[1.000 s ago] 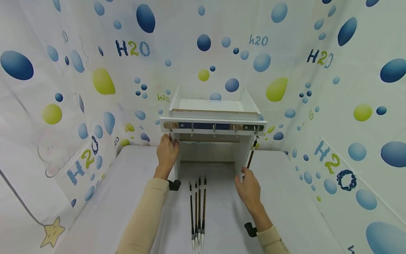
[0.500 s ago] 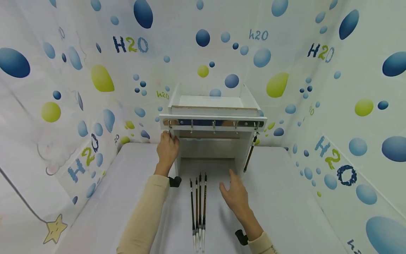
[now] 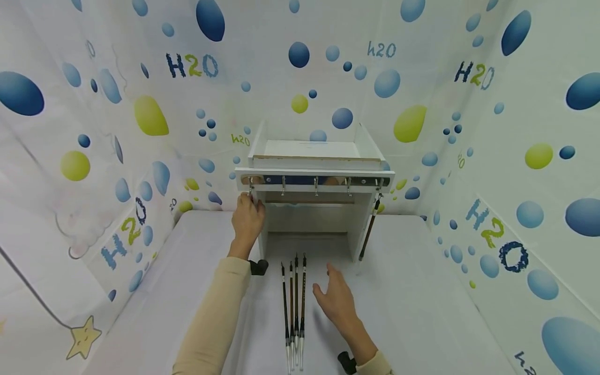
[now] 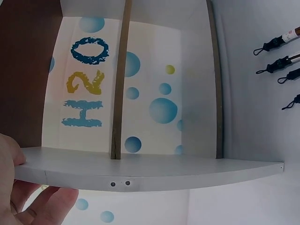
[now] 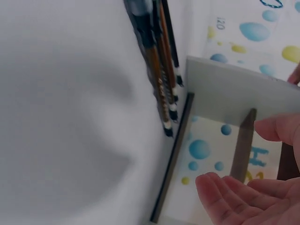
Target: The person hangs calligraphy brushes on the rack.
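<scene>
"H2O" and "h2o" printed on curtain (image 3: 140, 62).

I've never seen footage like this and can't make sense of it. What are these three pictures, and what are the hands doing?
No machine here: a person wears three cameras, one on the head and one on each wrist. The head view looks down at a white-covered table inside patterned curtains. On it stands a small white rack with a row of metal hooks; one brush hangs from the rightmost hook. Four more brushes lie side by side on the table. The left hand holds the rack's left side, a steadying grip. The right hand hovers open beside the lying brushes, holding nothing. The wrist views show the same rack and brushes from close up.
</scene>
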`<state>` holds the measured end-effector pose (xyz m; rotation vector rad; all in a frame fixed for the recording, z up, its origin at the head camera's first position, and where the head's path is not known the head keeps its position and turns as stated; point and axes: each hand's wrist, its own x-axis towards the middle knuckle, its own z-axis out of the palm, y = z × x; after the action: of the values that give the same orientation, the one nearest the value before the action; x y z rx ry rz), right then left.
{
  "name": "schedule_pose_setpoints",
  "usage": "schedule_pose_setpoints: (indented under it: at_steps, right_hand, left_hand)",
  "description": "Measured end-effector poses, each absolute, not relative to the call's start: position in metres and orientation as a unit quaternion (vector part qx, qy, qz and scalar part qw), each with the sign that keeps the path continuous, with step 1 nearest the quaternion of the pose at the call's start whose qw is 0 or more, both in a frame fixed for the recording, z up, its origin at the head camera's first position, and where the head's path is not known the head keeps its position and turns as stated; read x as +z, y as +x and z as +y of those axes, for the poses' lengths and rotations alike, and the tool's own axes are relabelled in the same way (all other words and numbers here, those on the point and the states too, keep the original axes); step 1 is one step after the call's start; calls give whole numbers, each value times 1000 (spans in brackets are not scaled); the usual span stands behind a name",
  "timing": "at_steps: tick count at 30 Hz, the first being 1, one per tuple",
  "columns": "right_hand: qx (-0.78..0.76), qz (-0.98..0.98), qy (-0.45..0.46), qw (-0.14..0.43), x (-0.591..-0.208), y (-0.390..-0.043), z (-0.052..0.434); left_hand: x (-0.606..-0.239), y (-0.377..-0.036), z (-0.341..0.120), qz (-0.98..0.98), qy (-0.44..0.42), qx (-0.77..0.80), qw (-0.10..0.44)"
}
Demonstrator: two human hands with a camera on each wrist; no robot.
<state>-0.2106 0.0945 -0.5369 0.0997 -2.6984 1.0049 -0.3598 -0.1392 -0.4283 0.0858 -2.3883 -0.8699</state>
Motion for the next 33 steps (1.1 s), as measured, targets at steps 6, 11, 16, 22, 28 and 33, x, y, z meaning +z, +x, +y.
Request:
schedule_pose_setpoints:
  at_steps: [6,11,16,22,28,33]
  right_hand:
    - [372,-923,22,93,-553,-207,89]
    - [388,-919,17,72,-564,-203,82]
    - [397,-916,18,56,-572,-204,77]
    - [397,-916,19,47,-579,-203,70]
    - [399,-916,29,42,-587,-201,66]
    - [390,-920,35,39,-594,-201,64]
  left_hand:
    - [-429,-360,-139,-898,33,-329,292]
    - [-430,-359,-138,-898,36,-327,291]
    - [-429,-360,-138,-899,39,-327,289]
    - [-428,-358,-139,-898,39,-330,288]
    - [-428,-358,-139,-897,35,-330,292]
    - [-428,-358,-139,-895,33,-333,297]
